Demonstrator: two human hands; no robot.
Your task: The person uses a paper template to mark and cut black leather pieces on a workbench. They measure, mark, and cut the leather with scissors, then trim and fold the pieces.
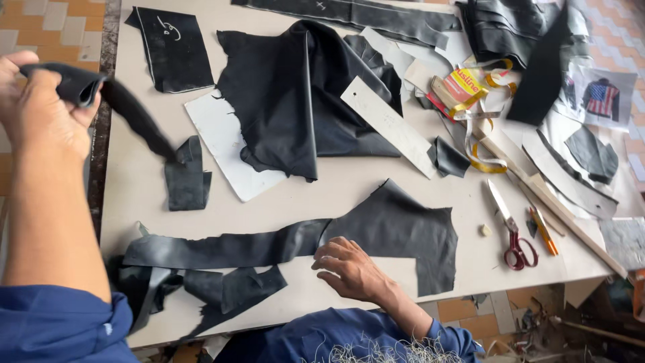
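Your left hand point(37, 107) is raised off the left edge of the tabletop point(309, 195), its fingers closed around the rolled end of a long black strip point(134, 117) whose far end trails down toward a small black scrap point(188, 178) lying near that edge. Your right hand point(349, 269) rests flat near the front edge, fingers spread narrowly and holding nothing, the fingertips touching the lower rim of a large black leather piece point(396, 228) that stretches from the front left corner toward the middle. A heap of black offcuts point(215, 289) sits at the front left corner, just below that piece. In the middle of the tabletop a folded black hide point(295, 94) lies over a white pattern card point(225, 144), with a long pale ruler point(390, 128) slanting beside it. Toward the right edge you have red-handled scissors point(514, 235), an orange pen point(543, 232) just beside them, a yellow measuring tape point(480, 124) coiled loosely, and a long wooden stick point(537, 188). More black strips point(363, 17) run along the back edge.
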